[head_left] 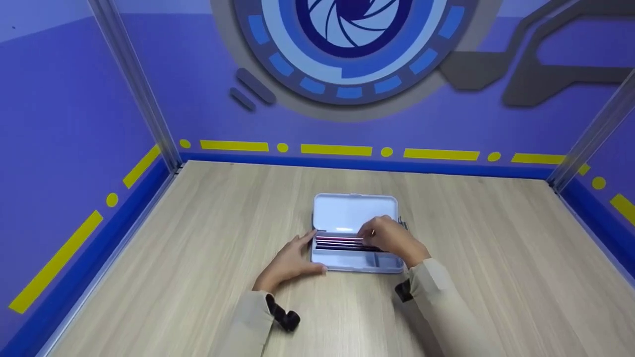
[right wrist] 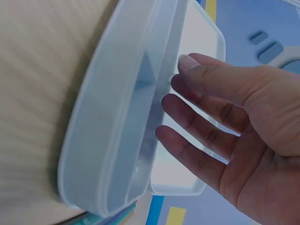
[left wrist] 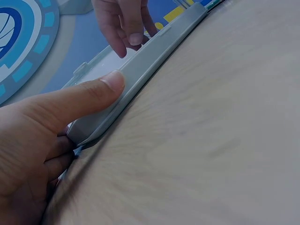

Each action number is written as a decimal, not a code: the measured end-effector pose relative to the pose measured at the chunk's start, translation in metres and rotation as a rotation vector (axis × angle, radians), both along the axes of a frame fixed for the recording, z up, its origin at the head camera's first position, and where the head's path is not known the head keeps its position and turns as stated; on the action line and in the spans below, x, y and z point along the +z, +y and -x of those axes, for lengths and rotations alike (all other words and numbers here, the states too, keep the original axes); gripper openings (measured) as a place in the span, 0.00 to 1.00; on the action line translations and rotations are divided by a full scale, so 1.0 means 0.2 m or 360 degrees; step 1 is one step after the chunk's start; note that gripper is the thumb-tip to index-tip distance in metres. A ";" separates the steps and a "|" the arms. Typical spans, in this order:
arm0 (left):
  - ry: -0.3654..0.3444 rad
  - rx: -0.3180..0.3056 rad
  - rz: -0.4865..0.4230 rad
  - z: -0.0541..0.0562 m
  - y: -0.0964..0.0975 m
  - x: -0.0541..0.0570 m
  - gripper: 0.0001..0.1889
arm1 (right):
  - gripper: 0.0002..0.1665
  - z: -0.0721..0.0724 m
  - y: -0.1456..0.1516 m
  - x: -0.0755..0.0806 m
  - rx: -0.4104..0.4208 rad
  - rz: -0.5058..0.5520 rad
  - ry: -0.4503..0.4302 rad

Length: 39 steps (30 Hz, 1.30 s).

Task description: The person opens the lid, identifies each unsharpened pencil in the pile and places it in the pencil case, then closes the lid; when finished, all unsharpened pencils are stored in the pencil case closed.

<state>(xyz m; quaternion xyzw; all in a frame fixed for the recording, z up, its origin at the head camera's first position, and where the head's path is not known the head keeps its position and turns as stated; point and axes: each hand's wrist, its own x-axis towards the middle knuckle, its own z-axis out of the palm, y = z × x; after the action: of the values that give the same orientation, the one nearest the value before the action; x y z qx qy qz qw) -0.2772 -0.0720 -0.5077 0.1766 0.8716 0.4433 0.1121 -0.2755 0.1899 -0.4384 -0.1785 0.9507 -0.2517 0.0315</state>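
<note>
As our left hand [head_left: 292, 259] grips the left end of the open case [head_left: 342, 259] on the table [head_left: 198, 258], our right hand [head_left: 389, 237], fingers [right wrist: 187, 115] loosely parted and holding nothing, hovers over its pencils [head_left: 338, 243].

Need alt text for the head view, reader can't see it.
Open white rectangular plastic case on a pale wood-grain table: a person's left-hand grip holds its left end; the right-hand grip reaches over thin red and dark sticks inside. Behind: a purple-blue wall with yellow markings.
</note>
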 end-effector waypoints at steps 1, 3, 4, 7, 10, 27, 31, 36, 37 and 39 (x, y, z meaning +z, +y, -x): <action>0.0002 -0.0002 -0.0003 0.00 0.00 0.00 0.56 | 0.11 0.00 0.01 0.00 -0.0004 0.0013 -0.0005; 0.0007 -0.0004 -0.0009 0.00 0.00 0.00 0.56 | 0.10 0.00 0.03 0.01 -0.0001 0.0039 -0.0004; 0.0010 -0.0006 -0.0008 0.00 0.00 0.00 0.56 | 0.10 -0.01 0.04 0.01 -0.0003 0.0044 0.0005; 0.0010 -0.0006 -0.0014 0.00 0.00 0.00 0.56 | 0.11 -0.01 0.07 0.02 -0.0072 0.0041 -0.0008; 0.0012 -0.0005 -0.0022 0.00 0.00 0.00 0.56 | 0.12 -0.02 0.11 0.03 -0.0159 0.0036 -0.0046; -0.0027 0.0022 -0.0041 -0.01 0.01 0.01 0.56 | 0.11 -0.06 0.38 -0.01 -0.0203 0.0100 0.0023; -0.0035 0.0031 -0.0042 -0.01 0.01 0.01 0.56 | 0.11 -0.07 0.41 -0.02 -0.0221 0.0122 0.0016; -0.0009 0.0011 -0.0025 -0.01 0.01 0.01 0.56 | 0.13 -0.09 0.45 -0.04 -0.0265 0.0125 -0.0012; -0.0004 0.0006 -0.0022 -0.01 0.00 0.01 0.56 | 0.13 -0.09 0.45 -0.05 -0.0274 0.0127 -0.0017; 0.0002 -0.0001 -0.0020 -0.01 0.00 0.01 0.56 | 0.13 -0.10 0.46 -0.05 -0.0296 0.0131 -0.0027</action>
<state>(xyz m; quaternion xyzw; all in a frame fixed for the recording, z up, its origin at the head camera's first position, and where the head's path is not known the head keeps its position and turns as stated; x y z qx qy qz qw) -0.2760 -0.0712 -0.5064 0.1778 0.8688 0.4487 0.1106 -0.2549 0.2826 -0.4492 -0.0886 0.9517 -0.2939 0.0086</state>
